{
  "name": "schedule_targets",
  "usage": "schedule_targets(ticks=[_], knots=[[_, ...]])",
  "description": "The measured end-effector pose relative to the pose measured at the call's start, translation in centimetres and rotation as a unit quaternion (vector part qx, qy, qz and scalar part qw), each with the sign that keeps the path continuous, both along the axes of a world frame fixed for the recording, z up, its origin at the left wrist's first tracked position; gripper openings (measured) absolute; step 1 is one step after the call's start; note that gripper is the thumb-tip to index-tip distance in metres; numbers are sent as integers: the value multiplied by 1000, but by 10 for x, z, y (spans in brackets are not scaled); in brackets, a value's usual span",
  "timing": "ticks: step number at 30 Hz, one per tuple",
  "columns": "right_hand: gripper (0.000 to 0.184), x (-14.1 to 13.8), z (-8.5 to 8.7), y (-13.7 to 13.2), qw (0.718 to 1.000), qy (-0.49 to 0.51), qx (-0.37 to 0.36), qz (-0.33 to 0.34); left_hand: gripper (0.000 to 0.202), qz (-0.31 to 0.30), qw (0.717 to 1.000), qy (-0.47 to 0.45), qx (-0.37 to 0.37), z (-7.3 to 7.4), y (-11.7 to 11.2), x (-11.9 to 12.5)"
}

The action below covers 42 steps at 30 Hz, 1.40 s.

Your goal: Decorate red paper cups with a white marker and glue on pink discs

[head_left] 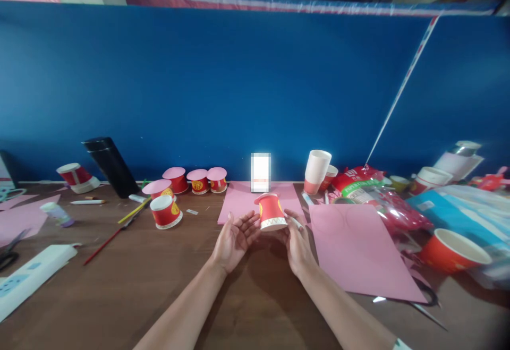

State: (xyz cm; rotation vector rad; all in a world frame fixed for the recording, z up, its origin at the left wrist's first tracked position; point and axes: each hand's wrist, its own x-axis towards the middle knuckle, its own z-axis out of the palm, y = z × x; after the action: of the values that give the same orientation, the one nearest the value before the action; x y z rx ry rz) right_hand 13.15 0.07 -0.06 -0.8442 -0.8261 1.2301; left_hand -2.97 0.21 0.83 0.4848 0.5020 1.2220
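Note:
A red paper cup [271,207] stands rim down before me, with a pink paper disc on its base and a zigzag line drawn around its white rim. My left hand [236,239] lies palm up at its left side, fingers stretched out, their tips near or touching the wall. At the right edge, my right hand [298,242] has thumb and fingers closed on the cup. A small white stick-like piece shows by the right fingers; I cannot make out what it is. Left of my hands, another red cup [165,213] sits upside down without a disc.
Several disc-topped cups [200,183] stand behind on the left. Pink paper sheets [358,254] lie at the right and under a blurred white upright [261,172]. Stacked white cups [317,169], a red bag [360,180], an orange cup [454,254], scissors, pencils and a black flask [109,167] surround the workspace.

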Motion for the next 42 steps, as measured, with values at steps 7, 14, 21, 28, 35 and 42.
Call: schedule_targets(ticks=[7,14,21,28,35,42], knots=[[35,0,-3,0,1000,-8,20,-11,45,8,1000,-4,0,0,0,0],[32,-2,-1,-4,996,-60,59,-25,36,32,997,52,39,-8,2,1],[23,-8,9,-11,973,-181,143,-29,37,63,987,114,97,-7,-4,6],[12,-5,17,-17,938,-279,180,-99,21,45,992,89,74,-7,-4,8],[15,-4,9,-13,935,-281,146,-158,29,6,998,53,36,-7,-3,7],[22,-8,2,-13,943,-282,137,-111,37,-23,999,24,25,-5,-2,4]])
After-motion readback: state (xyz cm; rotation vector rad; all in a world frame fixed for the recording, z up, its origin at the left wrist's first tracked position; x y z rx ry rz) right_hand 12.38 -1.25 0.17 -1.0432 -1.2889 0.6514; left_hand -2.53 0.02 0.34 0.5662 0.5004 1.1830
